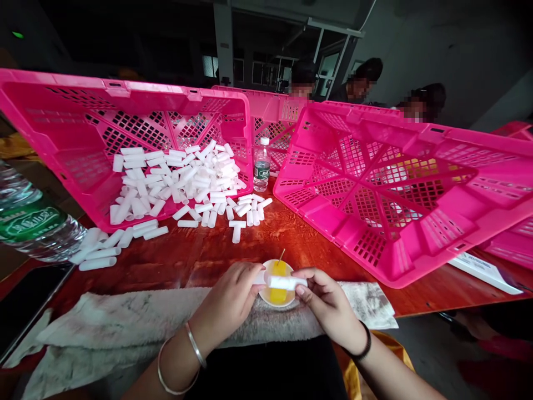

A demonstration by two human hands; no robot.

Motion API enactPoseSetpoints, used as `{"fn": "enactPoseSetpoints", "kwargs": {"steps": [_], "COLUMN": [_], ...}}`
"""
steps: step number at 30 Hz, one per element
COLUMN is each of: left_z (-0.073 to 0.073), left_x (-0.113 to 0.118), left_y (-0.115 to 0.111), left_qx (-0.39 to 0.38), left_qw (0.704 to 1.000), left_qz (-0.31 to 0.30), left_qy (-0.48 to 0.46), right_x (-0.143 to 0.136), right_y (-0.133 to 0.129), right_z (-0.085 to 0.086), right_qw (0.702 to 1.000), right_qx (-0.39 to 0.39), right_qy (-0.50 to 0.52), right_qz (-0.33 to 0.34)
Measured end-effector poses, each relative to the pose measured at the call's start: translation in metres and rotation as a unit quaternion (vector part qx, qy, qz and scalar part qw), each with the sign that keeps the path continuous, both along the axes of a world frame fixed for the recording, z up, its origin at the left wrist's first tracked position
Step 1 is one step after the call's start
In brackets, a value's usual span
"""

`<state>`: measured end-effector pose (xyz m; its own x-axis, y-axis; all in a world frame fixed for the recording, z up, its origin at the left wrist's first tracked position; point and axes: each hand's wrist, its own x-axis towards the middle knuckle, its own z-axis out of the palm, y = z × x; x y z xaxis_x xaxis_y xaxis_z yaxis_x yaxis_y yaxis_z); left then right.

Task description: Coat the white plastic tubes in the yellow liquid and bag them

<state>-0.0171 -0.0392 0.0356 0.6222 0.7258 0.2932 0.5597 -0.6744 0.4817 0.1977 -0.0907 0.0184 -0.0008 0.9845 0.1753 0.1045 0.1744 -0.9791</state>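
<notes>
My left hand [233, 294], with a bangle on the wrist, is closed on a short whitish tube [259, 276]. A second short white tube [287, 282] is pinched between thumb and fingers of my right hand [328, 303]. The two tubes point end to end; whether they touch, I cannot tell. Right behind and below them is a small white dish [278, 305] with a yellow block [278, 294] in it. A thin stick [282, 255] rises from the dish. Many loose white tubes [195, 178] lie heaped ahead, spilling from a tipped pink crate [75, 161].
Another pink crate [366, 239] lies on its side at the right. A small bottle [262, 166] stands between the crates, a larger bottle [33, 216] at far left beside a dark phone-like device [33, 300]. A stained cloth [137, 316] covers the red table's [200, 253] front edge. People sit beyond.
</notes>
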Motion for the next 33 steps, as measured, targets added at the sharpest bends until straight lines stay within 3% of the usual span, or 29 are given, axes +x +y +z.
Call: {"fn": "enactPoseSetpoints", "kwargs": {"steps": [4,7,9,11,13,14,15,16,18,21,22,24,26,28,30,33], "left_z": [0.007,0.009,0.012,0.014,0.016,0.016,0.016,0.016,0.017,0.021,0.023,0.026,0.024,0.017,0.007,-0.006], "left_x": [0.000,0.004,0.009,0.018,0.028,0.033,0.038,0.043,0.051,0.052,0.048,0.033,0.013,-0.002,-0.007,0.000], "left_y": [-0.005,-0.012,-0.019,-0.026,-0.035,-0.040,-0.045,-0.052,-0.064,-0.067,-0.059,-0.029,0.018,0.068,0.109,0.135], "left_qx": [0.123,0.101,0.008,-0.168,-0.366,-0.432,-0.456,-0.436,-0.320,-0.177,-0.153,-0.104,-0.059,-0.058,-0.069,-0.089], "left_qw": [0.989,0.991,0.999,0.984,0.923,0.891,0.878,0.888,0.939,0.979,0.982,0.992,0.995,0.974,0.962,0.955], "left_qz": [0.001,-0.003,-0.012,-0.034,-0.055,-0.059,-0.053,-0.040,-0.023,-0.083,-0.103,-0.065,0.081,0.203,0.236,0.239], "left_qy": [0.075,0.084,0.037,-0.038,-0.104,-0.125,-0.137,-0.142,-0.120,-0.051,-0.038,-0.027,-0.001,0.082,0.117,0.153], "right_x": [0.001,0.002,0.002,0.002,-0.001,-0.004,-0.007,-0.011,-0.014,0.009,0.026,0.069,0.111,0.132,0.123,0.072], "right_y": [0.001,0.002,0.003,0.003,0.003,0.002,0.000,-0.003,-0.013,-0.042,-0.055,-0.083,-0.102,-0.098,-0.062,0.040], "right_z": [0.019,0.025,0.027,0.030,0.034,0.036,0.039,0.042,0.047,0.047,0.044,0.037,0.030,0.030,0.038,0.052], "right_qw": [0.993,0.989,0.993,0.977,0.945,0.934,0.933,0.938,0.951,0.950,0.943,0.910,0.861,0.822,0.808,0.824], "right_qx": [-0.110,-0.128,-0.049,0.082,0.191,0.214,0.210,0.185,0.107,0.025,0.009,-0.030,-0.039,-0.007,0.020,0.028], "right_qy": [0.023,-0.017,-0.091,-0.190,-0.262,-0.281,-0.290,-0.293,-0.291,-0.305,-0.328,-0.411,-0.506,-0.567,-0.584,-0.566], "right_qz": [0.040,0.067,0.055,0.044,0.047,0.051,0.045,0.028,-0.020,-0.056,-0.050,-0.045,-0.019,-0.040,-0.071,-0.030]}}
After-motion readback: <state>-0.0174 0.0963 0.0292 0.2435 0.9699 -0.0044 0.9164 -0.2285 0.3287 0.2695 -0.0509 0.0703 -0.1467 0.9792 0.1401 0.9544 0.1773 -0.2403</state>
